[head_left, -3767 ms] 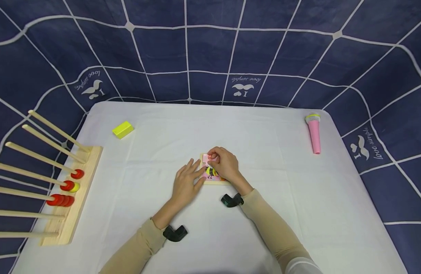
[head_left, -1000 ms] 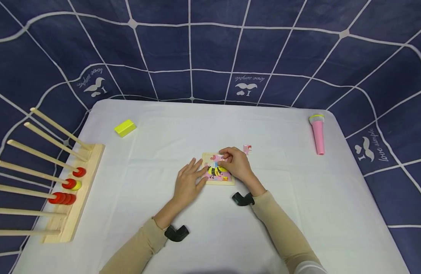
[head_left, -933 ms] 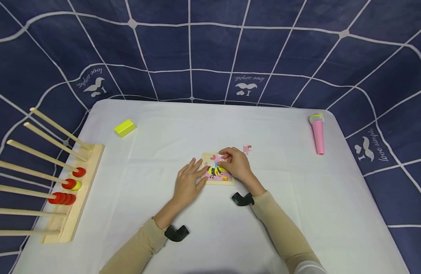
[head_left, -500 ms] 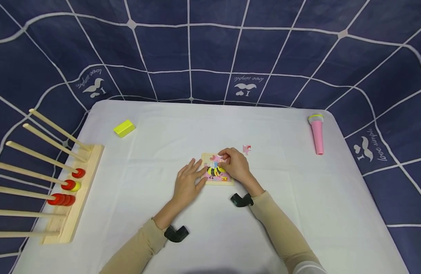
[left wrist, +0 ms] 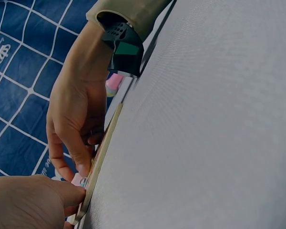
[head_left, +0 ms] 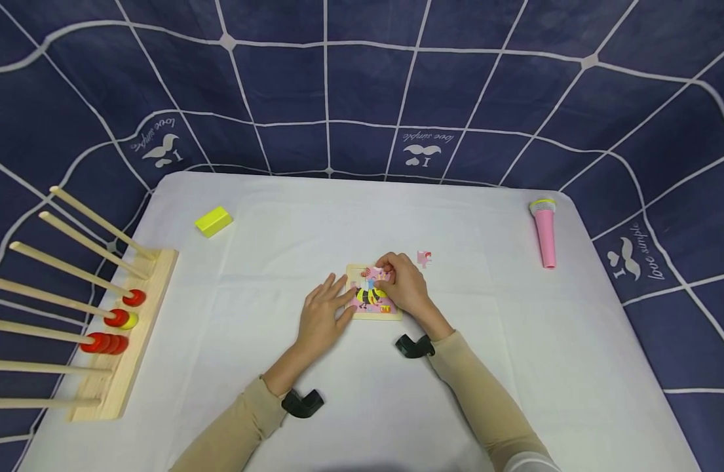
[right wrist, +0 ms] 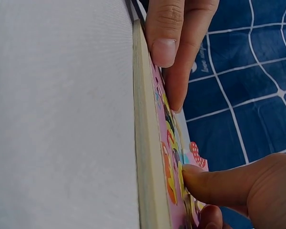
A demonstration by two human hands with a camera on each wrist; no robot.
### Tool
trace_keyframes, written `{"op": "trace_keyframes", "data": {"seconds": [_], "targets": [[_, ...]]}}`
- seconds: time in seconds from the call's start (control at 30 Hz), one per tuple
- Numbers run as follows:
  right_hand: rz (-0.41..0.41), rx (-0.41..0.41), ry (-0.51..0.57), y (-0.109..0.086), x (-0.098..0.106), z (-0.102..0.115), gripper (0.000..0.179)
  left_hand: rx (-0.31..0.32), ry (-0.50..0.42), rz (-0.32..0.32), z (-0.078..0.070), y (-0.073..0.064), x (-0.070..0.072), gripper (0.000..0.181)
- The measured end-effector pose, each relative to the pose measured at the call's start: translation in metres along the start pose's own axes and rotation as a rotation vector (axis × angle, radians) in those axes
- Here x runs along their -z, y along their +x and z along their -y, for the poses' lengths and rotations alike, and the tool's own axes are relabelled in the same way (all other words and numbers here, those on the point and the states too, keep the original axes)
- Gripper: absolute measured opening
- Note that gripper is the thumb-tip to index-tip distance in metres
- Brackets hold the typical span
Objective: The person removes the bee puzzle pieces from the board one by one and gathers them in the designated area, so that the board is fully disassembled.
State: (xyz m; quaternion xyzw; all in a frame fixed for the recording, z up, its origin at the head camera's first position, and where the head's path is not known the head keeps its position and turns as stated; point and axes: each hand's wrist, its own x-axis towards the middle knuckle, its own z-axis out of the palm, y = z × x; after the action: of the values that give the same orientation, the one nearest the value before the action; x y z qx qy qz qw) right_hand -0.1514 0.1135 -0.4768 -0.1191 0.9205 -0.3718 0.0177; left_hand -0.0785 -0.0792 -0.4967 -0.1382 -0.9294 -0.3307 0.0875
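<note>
While left hand (head_left: 322,319), spread, touches one puzzle (head_left: 369,299) | right hand (head_left: 405,286) pinches one piece (head_left: 385,275) | one loose piece (head_left: 424,259)

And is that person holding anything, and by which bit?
Yes: the right hand pinches a pink piece by its edge; the left hand just touches the board.

**Screened-off play corner**

You're at a white-covered worktop (head_left: 267,282) with printed navy fabric (head_left: 362,85) on three sides; toy microphone (head_left: 545,236), bead rack (head_left: 136,341) and bee puzzle (head_left: 369,296) suggest play. Home or studio, you can't tell.
</note>
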Motion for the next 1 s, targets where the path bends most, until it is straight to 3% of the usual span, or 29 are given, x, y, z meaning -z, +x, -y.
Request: {"op": "trace_keyframes", "data": {"seconds": [0.23, 0.4, 0.67, 0.83, 1.0], "targets": [[-0.016, 0.043, -0.01, -0.001, -0.001, 0.003, 0.028, 0.002, 0.002, 0.003, 0.0, 0.0, 0.001, 0.036], [-0.029, 0.023, 0.018, 0.0, -0.001, 0.004, 0.015, -0.004, 0.0, 0.001, 0.0, 0.001, 0.002, 0.036], [-0.061, 0.017, 0.192, -0.001, 0.012, 0.009, 0.013, -0.01, 0.0, 0.007, -0.001, 0.002, -0.002, 0.035], [-0.054, -0.041, 0.285, 0.001, 0.025, 0.009, 0.013, -0.011, 0.008, 0.0, -0.001, 0.001, 0.0, 0.035], [-0.112, -0.124, 0.302, 0.005, 0.048, -0.006, 0.012, 0.003, -0.002, 0.004, 0.0, 0.0, 0.001, 0.036]]}}
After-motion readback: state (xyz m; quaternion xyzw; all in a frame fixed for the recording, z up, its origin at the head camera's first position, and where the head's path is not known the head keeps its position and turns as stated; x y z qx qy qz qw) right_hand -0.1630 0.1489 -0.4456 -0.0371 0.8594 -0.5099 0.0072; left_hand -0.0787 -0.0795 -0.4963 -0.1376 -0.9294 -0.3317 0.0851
